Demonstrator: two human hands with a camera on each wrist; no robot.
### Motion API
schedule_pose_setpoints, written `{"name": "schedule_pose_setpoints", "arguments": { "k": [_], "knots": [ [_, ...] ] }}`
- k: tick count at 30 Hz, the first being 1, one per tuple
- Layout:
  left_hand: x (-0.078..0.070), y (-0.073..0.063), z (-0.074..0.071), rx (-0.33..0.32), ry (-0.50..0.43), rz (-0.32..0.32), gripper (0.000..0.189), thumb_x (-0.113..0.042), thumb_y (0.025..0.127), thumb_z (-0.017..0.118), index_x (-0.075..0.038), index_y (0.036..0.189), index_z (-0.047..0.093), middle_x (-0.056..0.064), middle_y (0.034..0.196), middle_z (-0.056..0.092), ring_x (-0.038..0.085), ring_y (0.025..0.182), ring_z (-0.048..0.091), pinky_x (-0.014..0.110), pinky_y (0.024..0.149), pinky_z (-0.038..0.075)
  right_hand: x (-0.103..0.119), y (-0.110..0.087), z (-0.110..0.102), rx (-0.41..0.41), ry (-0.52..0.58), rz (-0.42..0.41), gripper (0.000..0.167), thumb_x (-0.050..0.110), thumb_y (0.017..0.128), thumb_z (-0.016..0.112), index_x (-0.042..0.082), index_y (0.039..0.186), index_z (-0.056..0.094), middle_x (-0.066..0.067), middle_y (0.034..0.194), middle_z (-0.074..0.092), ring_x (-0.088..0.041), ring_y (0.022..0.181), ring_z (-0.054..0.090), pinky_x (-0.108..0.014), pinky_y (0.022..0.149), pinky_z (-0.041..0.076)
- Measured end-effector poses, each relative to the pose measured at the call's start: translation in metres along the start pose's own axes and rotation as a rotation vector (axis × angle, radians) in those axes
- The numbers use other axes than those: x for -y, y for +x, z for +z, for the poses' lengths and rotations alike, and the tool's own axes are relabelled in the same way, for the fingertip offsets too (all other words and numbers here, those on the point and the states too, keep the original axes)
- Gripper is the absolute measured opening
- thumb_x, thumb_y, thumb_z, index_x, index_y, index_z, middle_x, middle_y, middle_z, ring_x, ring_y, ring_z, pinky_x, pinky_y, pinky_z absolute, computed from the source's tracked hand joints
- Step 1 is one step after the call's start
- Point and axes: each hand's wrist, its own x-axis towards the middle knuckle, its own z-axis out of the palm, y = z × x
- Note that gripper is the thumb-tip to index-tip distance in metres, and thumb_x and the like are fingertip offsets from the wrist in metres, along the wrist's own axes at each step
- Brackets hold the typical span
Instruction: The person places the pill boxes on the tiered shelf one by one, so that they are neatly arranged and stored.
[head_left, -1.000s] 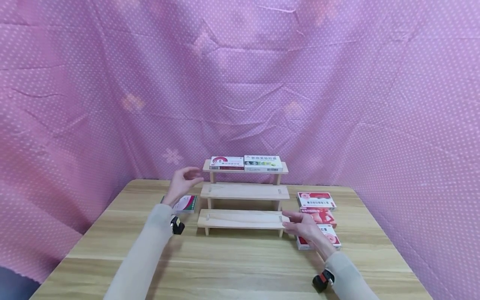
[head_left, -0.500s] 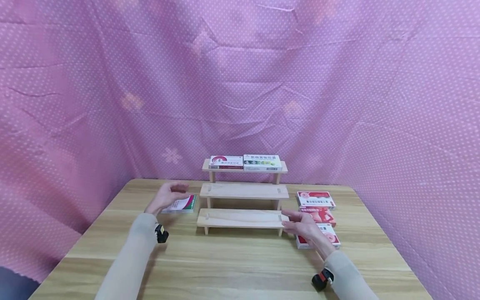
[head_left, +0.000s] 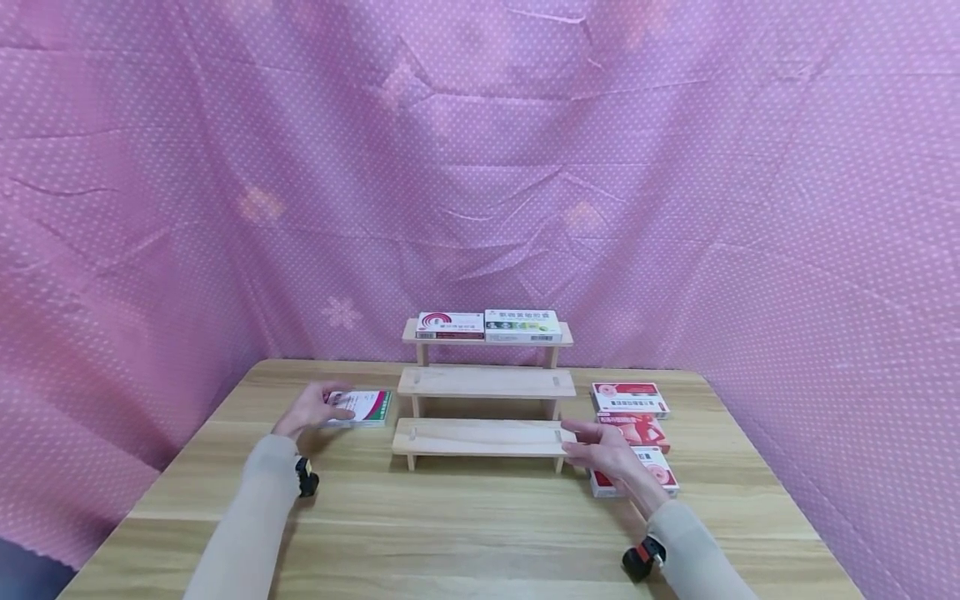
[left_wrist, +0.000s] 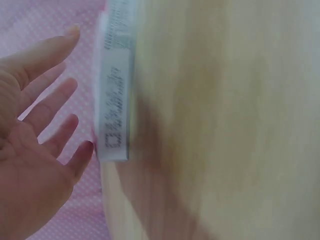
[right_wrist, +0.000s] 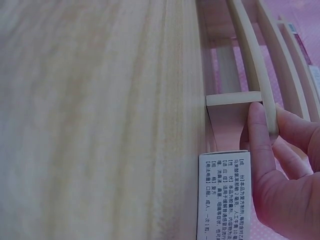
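Observation:
My left hand (head_left: 310,407) is at the left end of a white medicine box (head_left: 369,404) with a green and magenta end, lying on the table left of a three-step wooden display stand (head_left: 480,433). In the left wrist view the fingers are spread and relaxed, close beside the box (left_wrist: 115,100). My right hand (head_left: 606,454) pinches the right end of the stand's lowest shelf. The right wrist view shows the thumb and fingers on either side of that board (right_wrist: 252,55). Just below the right hand a white box (right_wrist: 223,200) with printed text is partly hidden.
Two medicine boxes, one red and white (head_left: 450,325) and one white and green (head_left: 522,326), lie on the top shelf. Right of the stand, three more boxes lie in a column, including a red one (head_left: 637,431). A pink dotted cloth (head_left: 480,167) hangs behind the table.
My left hand has moved left and down, away from the stand's upper shelves to the box on the left. The right hand has stayed on the lowest shelf's end.

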Motion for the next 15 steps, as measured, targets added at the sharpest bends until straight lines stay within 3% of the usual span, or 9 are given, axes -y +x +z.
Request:
{"name": "schedule_pose_setpoints", "arguments": {
  "k": [6, 9, 15],
  "knots": [
    [0.009, 0.001, -0.001, 0.043, 0.035, -0.051, 0.074, -0.014, 0.077, 0.081, 0.000, 0.141, 0.048, 0.030, 0.153, 0.031, 0.051, 0.140, 0.026, 0.067, 0.116, 0.019, 0.001, 0.001, 0.000, -0.003, 0.003, -0.002, 0.049, 0.006, 0.088, 0.071, 0.004, 0.135, 0.058, -0.023, 0.132, 0.059, -0.020, 0.096, 0.069, -0.037, 0.085, 0.061],
    [0.012, 0.001, -0.001, 0.044, 0.039, -0.049, 0.076, -0.012, 0.073, 0.082, 0.000, 0.141, 0.048, 0.032, 0.153, 0.028, 0.051, 0.138, 0.029, 0.067, 0.115, 0.021, 0.001, 0.001, 0.000, -0.008, -0.002, -0.001, 0.049, 0.007, 0.087, 0.072, 0.006, 0.135, 0.059, -0.022, 0.131, 0.060, -0.020, 0.095, 0.069, -0.036, 0.084, 0.061],
    [0.017, -0.001, -0.003, 0.058, 0.031, -0.017, 0.077, -0.002, 0.071, 0.081, 0.002, 0.140, 0.047, 0.032, 0.144, 0.041, 0.042, 0.124, 0.044, 0.062, 0.111, 0.031, -0.001, 0.001, 0.000, 0.000, -0.006, 0.001, 0.051, 0.007, 0.087, 0.072, 0.005, 0.136, 0.058, -0.023, 0.132, 0.059, -0.019, 0.094, 0.069, -0.034, 0.085, 0.061]
  ]
}}
